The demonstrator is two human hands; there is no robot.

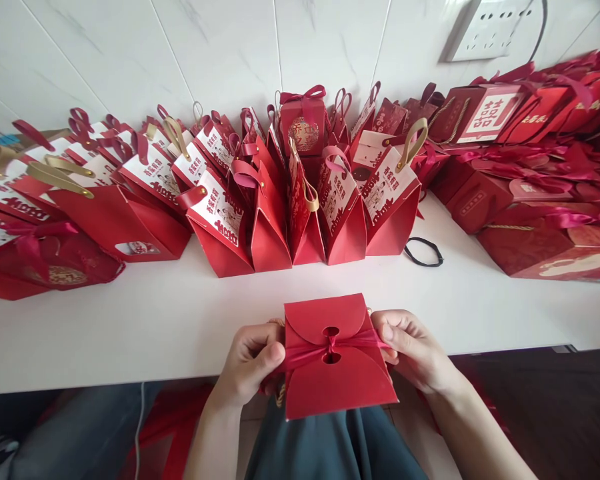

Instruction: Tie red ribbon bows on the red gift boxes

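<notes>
White laminate-like tabletop (190, 320) runs along a wall of grey-veined tiles (230, 40). You have the red gift box (330, 393) over the table's front edge, above your dark trousers (320, 447); its scalloped flaps meet at the middle, crossed by a knotted crimson ribbon (331, 345). Your left hand (253, 363) pinches the ribbon at the box's left side; your right hand (413, 343) pinches it at the right. Whether your hidden fingers also support the box cannot be determined. Behind, peaked red favour boxes (270, 220) stand in close rows. Ribboned gift boxes (555, 250) are stacked at the right. Between these groups lies a black elastic loop (424, 253). Upper right, a white socket panel (493, 30) is mounted on the tiles. At lower left, a white cable (140, 427) hangs beside another person's denim-clad leg (85, 420).
</notes>
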